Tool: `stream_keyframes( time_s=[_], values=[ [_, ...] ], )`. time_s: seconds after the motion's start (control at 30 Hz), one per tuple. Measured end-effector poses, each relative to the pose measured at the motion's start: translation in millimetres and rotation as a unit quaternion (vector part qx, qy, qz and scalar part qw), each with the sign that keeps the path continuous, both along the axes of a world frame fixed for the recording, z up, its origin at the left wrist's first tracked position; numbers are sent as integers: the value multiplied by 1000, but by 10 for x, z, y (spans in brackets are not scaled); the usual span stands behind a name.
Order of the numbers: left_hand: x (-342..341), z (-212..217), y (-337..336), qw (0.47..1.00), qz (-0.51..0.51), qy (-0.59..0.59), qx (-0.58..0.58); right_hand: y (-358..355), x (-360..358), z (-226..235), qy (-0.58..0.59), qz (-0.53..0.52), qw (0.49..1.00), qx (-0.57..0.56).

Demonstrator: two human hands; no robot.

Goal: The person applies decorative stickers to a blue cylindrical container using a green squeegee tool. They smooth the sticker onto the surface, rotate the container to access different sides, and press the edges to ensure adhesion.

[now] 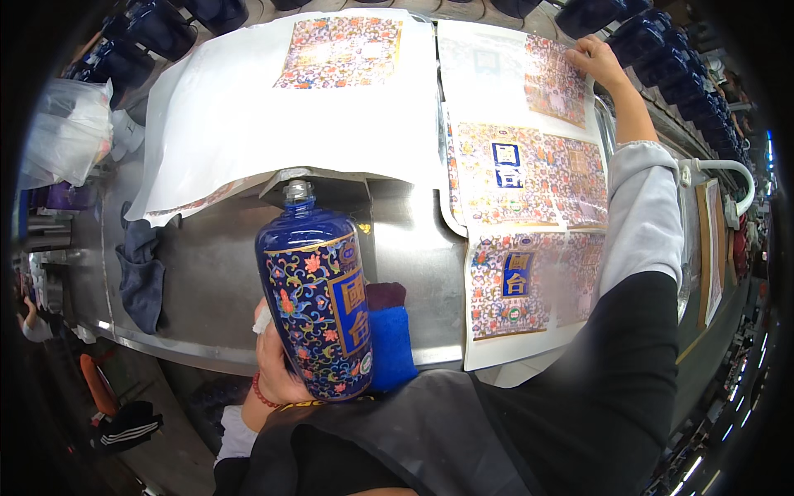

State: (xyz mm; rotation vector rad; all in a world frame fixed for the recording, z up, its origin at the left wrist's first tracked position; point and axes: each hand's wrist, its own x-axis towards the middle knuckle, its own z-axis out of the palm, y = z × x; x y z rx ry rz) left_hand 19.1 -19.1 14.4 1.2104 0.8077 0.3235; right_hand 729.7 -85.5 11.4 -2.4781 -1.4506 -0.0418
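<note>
Closest to us, our left hand (277, 364) is wrapped around the lower body of a tall cobalt-blue glazed bottle patterned with coloured flowers and gold lines (318, 302), holding it upright over the near edge of the steel worktable (223, 273). The bottle hides most of that hand's fingers. Just right of the bottle, touching its base, sits a bright blue sponge block (390, 347) with a dark maroon cloth (386, 293) at its far end. Left of the bottle, a crumpled dark blue rag (139, 273) lies on the table.

Beyond the bottle to the right lie overlapping sheets of floral decal labels (529, 248); our right sleeve crosses over them. Behind the bottle a large white backing sheet with one floral decal (289, 107) covers the table. Farthest right of the bottle, our right hand (597, 59) rests on the top corner of the far label sheet; whether it pinches the paper we cannot tell. Rows of plain dark blue bottles (653, 41) stand beyond.
</note>
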Motion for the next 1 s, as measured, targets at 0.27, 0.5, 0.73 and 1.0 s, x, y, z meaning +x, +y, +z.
stream_keyframes(
  time_s=[0.27,0.5,0.73,1.0],
  values=[
    [21,-1,-30,1000,16,-5,-23,-118,-329,88,-410,-15,912,1],
    [64,11,-53,999,31,-4,-41,-175,-358,390,-498,-25,866,25],
    [57,-24,-65,999,21,-33,-10,-683,-107,704,-488,-126,860,80],
    [-83,-286,23,985,-57,-80,144,-2318,594,710,-202,-383,892,130]
  ],
)
